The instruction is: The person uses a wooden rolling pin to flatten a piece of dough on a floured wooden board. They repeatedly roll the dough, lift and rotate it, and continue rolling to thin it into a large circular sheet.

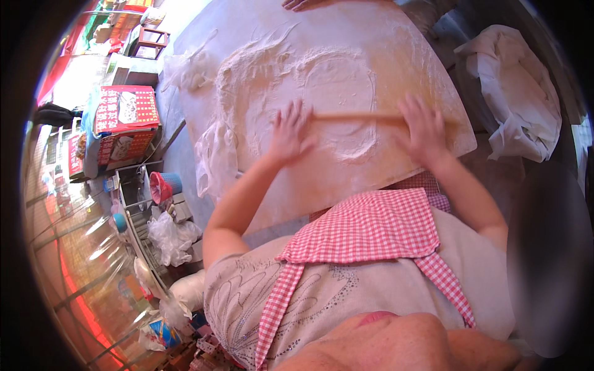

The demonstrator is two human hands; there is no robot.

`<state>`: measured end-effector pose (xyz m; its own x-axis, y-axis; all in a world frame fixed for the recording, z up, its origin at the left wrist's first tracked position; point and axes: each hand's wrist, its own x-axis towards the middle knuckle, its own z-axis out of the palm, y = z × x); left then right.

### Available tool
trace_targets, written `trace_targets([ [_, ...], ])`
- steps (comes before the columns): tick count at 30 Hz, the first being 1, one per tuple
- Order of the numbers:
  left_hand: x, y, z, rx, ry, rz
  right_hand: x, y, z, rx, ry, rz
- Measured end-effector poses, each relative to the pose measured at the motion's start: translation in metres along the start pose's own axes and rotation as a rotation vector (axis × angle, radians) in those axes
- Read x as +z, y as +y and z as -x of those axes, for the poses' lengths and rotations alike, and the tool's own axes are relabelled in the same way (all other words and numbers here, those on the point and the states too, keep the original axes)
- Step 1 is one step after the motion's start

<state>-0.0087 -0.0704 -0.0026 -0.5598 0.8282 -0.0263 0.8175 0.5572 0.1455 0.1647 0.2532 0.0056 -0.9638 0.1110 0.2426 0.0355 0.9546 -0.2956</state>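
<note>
A pale wooden rolling pin (357, 116) lies crosswise over a flat, floured sheet of dough (339, 80). My left hand (289, 135) rests on the pin's left end, fingers spread and stretched forward. Over its right part lies my right hand (426, 133), fingers also stretched out and slightly blurred. Neither hand is wrapped round the pin; their palms hide parts of it. Loose white flour (238, 77) surrounds the dough, thickest at the left and along the far side. Beneath everything is a large pale board (411, 52).
Clear plastic bags (216, 157) lie at the board's left edge. A white cloth-covered bundle (516, 93) stands at the right. Another person's hand (300, 4) touches the far edge. Left are a red printed box (127, 123), a pink-and-blue basket (166, 185) and a wire rack (133, 216).
</note>
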Motion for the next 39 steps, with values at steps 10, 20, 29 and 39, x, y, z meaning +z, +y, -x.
trace_targets([
  [10, -0.018, -0.007, -0.122, -0.148, 0.122, 0.012, 0.020, 0.048, -0.079, 0.274, 0.182, 0.160],
  [20, -0.017, 0.028, 0.016, -0.034, -0.125, 0.112, 0.006, 0.009, 0.038, -0.011, 0.011, -0.097],
  [29, -0.003, 0.008, -0.109, -0.252, 0.120, 0.036, 0.026, 0.030, -0.044, 0.072, 0.262, 0.067],
  [39, -0.019, 0.068, -0.063, -0.777, 0.438, 0.292, 0.009, 0.015, -0.025, 0.227, 0.209, -0.201],
])
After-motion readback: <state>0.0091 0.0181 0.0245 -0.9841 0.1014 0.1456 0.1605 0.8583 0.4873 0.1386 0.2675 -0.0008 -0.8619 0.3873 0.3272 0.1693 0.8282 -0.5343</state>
